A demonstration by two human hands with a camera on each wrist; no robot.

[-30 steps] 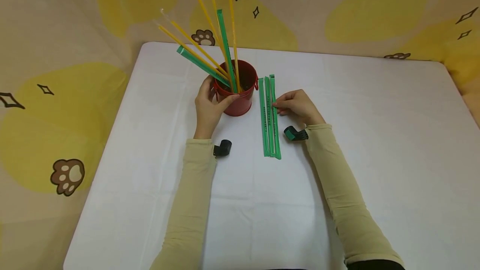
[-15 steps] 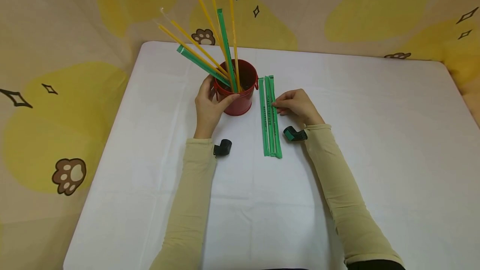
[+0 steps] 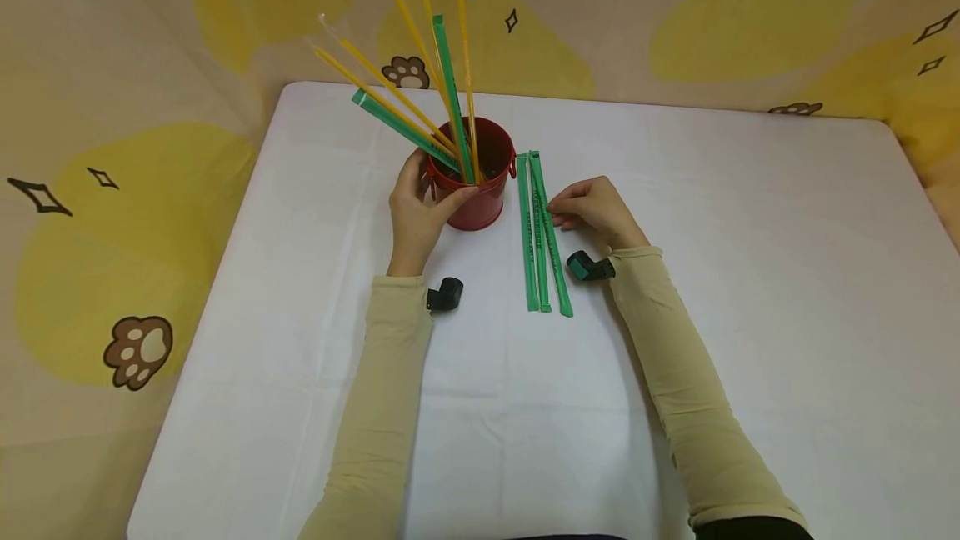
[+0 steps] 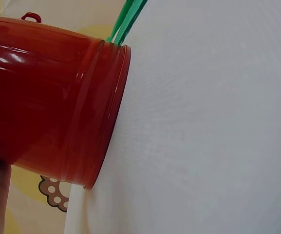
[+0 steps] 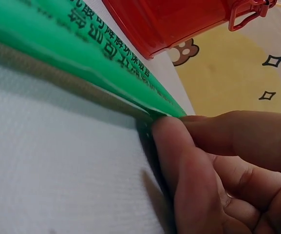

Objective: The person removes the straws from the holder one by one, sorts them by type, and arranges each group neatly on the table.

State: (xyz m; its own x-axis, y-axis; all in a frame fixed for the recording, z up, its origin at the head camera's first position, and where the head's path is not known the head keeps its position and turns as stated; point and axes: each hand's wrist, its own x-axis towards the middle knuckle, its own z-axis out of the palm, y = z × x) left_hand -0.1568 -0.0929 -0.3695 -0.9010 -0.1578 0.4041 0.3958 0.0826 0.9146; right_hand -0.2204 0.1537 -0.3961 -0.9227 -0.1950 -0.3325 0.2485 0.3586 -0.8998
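Note:
My left hand (image 3: 412,219) grips a small red metal bucket (image 3: 480,211) by its rim, thumb in front. Several yellow straws (image 3: 462,48) in clear wrappers and green-wrapped straws (image 3: 442,52) lean out of the bucket's top. To its right, three more green-wrapped straws lie on the table. The rightmost wrapped straw (image 3: 557,261) slants, its near end apart from the others. My right hand (image 3: 596,211) pinches that straw's edge; the right wrist view shows thumb and fingertip at the green wrapper (image 5: 106,63). In the left wrist view the bucket (image 4: 43,97) hides most of the left hand.
A white cloth covers the table (image 3: 750,315). Beyond it hangs a beige and yellow patterned curtain (image 3: 735,15) along the back and left. Small black cameras (image 3: 446,294) sit at both wrists.
The rightmost green-wrapped straw has turned, its near end swinging right and away from the other two. Both hands and the bucket stay nearly in place.

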